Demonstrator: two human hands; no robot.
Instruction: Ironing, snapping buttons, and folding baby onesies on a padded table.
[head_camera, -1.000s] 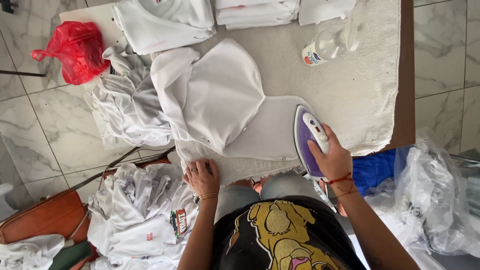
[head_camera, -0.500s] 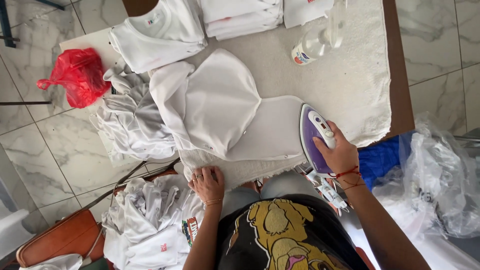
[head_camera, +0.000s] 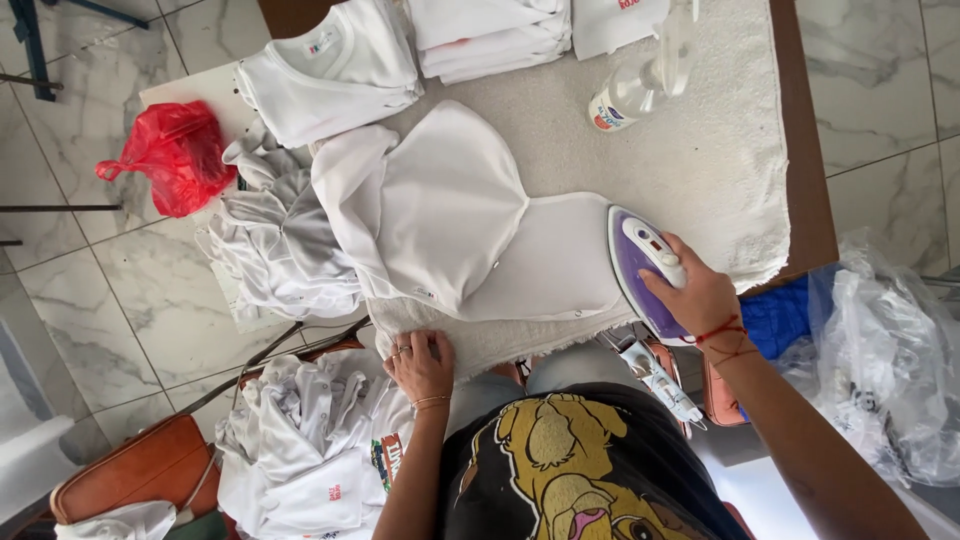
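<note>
A white garment (head_camera: 460, 230) lies spread on a towel-covered table (head_camera: 710, 150), its upper half folded back over itself. My right hand (head_camera: 700, 295) grips the handle of a purple and white iron (head_camera: 645, 265), which rests at the garment's right end near the table's front edge. My left hand (head_camera: 420, 365) lies flat, fingers apart, pressing the towel's front edge just below the garment.
Folded white shirts (head_camera: 340, 70) are stacked at the back of the table, next to a clear spray bottle (head_camera: 640, 80). A crumpled white pile (head_camera: 280, 240) and a red plastic bag (head_camera: 175, 155) lie to the left. More white clothes (head_camera: 310, 440) sit below, and clear plastic bags (head_camera: 890, 370) are at the right.
The view has shifted slightly. The iron stays at the garment's right end, with my right hand on it. My left hand stays on the towel's front edge.
</note>
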